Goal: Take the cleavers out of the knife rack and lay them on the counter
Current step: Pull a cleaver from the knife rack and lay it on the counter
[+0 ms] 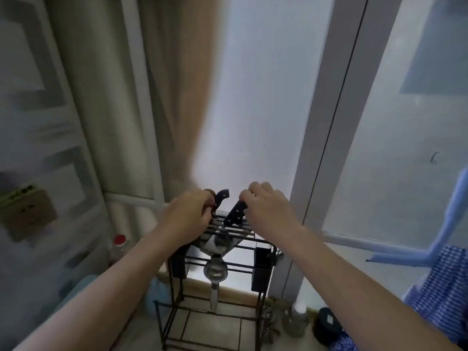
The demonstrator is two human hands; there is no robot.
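A black wire knife rack (243,233) stands on the counter by the window. Two dark cleaver handles stick up from its top slots. My left hand (188,211) is closed around the left cleaver's handle (222,195), whose black end shows past my fingers. My right hand (266,206) grips the top of the right cleaver's riveted black handle (235,215). Both blades hang down inside the rack, the pale steel (215,243) partly visible through the wires.
A metal strainer ladle (215,272) hangs on the rack's front. Black holders sit at both rack sides. A red-capped bottle (119,245) stands left, jars (296,317) and a dark lid (326,323) right. A blue checked cloth (443,287) hangs far right. Curtain and window behind.
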